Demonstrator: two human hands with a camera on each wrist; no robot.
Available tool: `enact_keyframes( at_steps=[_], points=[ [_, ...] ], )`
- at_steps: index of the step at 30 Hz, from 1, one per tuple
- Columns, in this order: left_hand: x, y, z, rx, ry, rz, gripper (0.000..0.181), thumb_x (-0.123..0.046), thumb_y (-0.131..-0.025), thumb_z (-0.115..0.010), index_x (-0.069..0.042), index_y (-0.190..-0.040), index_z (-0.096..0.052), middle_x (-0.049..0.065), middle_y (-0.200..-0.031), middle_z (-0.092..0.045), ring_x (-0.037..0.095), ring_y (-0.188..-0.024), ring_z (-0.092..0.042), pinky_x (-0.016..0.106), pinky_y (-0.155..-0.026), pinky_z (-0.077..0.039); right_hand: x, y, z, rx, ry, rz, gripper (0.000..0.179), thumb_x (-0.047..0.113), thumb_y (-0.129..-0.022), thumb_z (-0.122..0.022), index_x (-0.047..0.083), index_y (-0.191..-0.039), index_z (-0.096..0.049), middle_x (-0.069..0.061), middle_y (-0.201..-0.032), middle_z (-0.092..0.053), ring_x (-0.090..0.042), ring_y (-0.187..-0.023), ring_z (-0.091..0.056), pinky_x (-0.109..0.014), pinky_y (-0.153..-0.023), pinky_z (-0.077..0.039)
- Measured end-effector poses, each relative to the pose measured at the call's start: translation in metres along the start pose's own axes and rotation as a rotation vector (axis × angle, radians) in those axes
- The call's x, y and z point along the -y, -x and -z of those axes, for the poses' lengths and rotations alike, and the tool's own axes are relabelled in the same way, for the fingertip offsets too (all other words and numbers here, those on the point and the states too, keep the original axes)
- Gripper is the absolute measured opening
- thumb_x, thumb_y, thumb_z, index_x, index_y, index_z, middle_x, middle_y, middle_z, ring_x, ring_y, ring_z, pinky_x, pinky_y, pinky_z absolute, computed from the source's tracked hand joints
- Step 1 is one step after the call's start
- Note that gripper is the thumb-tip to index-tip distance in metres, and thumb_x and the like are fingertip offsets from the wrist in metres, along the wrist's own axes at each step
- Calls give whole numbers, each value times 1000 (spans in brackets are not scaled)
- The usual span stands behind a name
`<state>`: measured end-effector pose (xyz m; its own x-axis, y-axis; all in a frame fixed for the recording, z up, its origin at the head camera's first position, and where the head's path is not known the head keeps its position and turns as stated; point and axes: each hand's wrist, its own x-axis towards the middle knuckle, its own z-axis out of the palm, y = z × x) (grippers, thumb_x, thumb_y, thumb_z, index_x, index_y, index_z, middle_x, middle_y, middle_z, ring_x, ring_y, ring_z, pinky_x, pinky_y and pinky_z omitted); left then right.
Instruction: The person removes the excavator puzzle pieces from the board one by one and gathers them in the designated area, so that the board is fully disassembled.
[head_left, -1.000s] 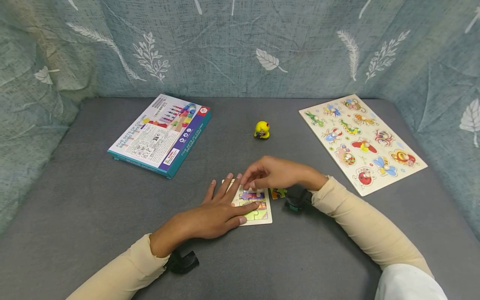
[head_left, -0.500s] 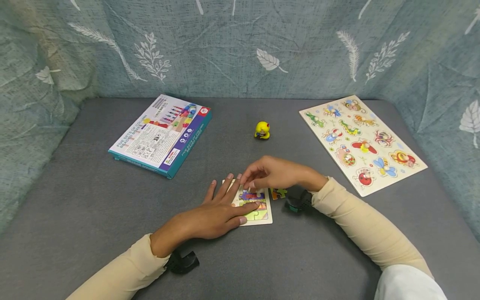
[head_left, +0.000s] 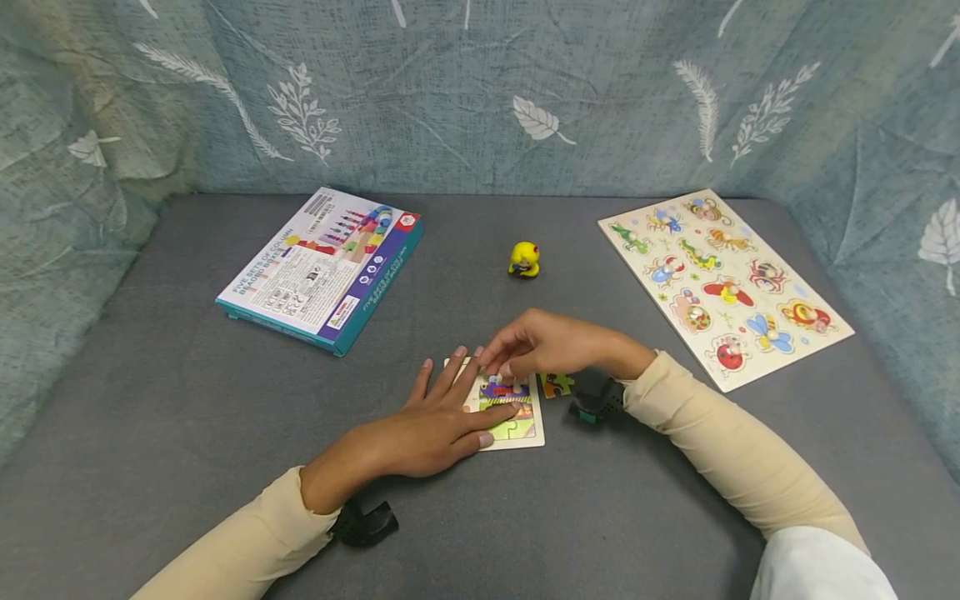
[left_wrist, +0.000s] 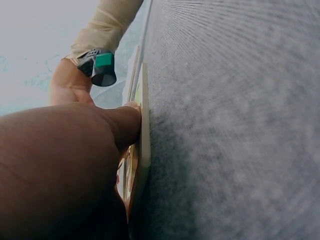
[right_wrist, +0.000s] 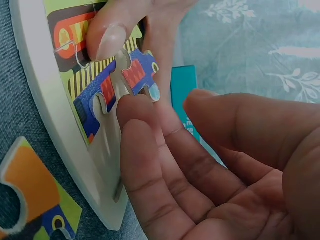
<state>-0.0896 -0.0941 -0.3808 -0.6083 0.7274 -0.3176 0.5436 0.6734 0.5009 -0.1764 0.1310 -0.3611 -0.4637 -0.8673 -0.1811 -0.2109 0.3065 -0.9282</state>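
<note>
A small jigsaw puzzle board (head_left: 537, 442) with a pale frame lies on the grey table. My left hand (head_left: 416, 433) rests flat on it with fingers spread; the left wrist view shows the thumb (left_wrist: 127, 120) along its edge. My right hand (head_left: 558, 346) is bent over the board's far part. In the right wrist view its fingertips touch, or nearly touch, a blue and red puzzle piece (right_wrist: 142, 72) that sits slightly raised, while the thumb (right_wrist: 225, 117) stands apart. A loose orange and green piece (right_wrist: 32, 180) lies beside the board, under the right wrist in the head view.
A boxed bead toy set (head_left: 322, 271) lies at the back left. The small yellow toy figure (head_left: 524, 260) stands behind the hands. To the right is a larger insect puzzle board (head_left: 723, 287). A leaf-patterned cloth (head_left: 465, 100) hangs behind the table.
</note>
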Motion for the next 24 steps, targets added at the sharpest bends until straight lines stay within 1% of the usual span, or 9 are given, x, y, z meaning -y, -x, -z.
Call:
enact_keyframes(
  at_steps=[3, 7, 10, 15, 19, 21, 24],
  points=[
    [0, 0, 0, -8, -6, -5, 47, -39, -105, -39, -37, -152, -33, 12, -159, 19, 29, -141, 28, 63, -106, 15, 1, 0, 0, 6, 36, -2, 27, -5, -91, -58, -7, -117, -65, -12, -109, -68, -17, -99, -64, -32, -84, -51],
    [0, 0, 1, -19, -20, -16, 47, -39, -105, -39, -39, -151, -32, 14, -160, 17, 31, -141, 26, 63, -106, 13, 0, -2, 0, 26, 100, 27, 22, -3, -91, -59, -5, -111, -69, -7, -105, -68, -13, -91, -63, -31, -81, -51],
    [0, 0, 0, -24, -28, -21, 47, -40, -105, -38, -40, -151, -32, 15, -160, 16, 31, -141, 26, 63, -106, 13, 0, -3, -1, 38, 131, 47, 20, -5, -91, -59, -4, -107, -71, -5, -104, -68, -12, -88, -62, -30, -79, -51],
    [0, 1, 0, -33, -26, -28, 47, -39, -105, -39, -39, -151, -33, 14, -160, 16, 32, -142, 25, 64, -106, 13, 1, -4, -3, 50, 143, 29, 21, -7, -90, -58, -2, -106, -71, -3, -97, -69, -13, -81, -62, -30, -74, -52],
    [0, 1, 0, -37, -23, -26, 47, -39, -105, -39, -38, -151, -34, 14, -160, 15, 32, -142, 25, 64, -106, 13, 1, -5, -5, 53, 158, 37, 22, -8, -91, -56, -2, -107, -70, -3, -96, -69, -13, -80, -62, -29, -74, -52],
    [0, 1, 0, -34, -23, -22, 47, -39, -105, -39, -39, -151, -33, 14, -160, 15, 32, -141, 25, 64, -106, 13, 0, -6, -5, 44, 159, 45, 22, -7, -92, -55, -3, -108, -70, -3, -97, -69, -12, -80, -62, -29, -73, -52],
    [0, 1, 0, -28, -27, -17, 47, -40, -105, -39, -40, -151, -33, 13, -160, 16, 31, -141, 26, 64, -106, 13, -2, -6, -4, 7, 155, 58, 24, -7, -91, -53, -3, -108, -70, -5, -99, -70, -12, -80, -61, -29, -72, -51]
  ],
)
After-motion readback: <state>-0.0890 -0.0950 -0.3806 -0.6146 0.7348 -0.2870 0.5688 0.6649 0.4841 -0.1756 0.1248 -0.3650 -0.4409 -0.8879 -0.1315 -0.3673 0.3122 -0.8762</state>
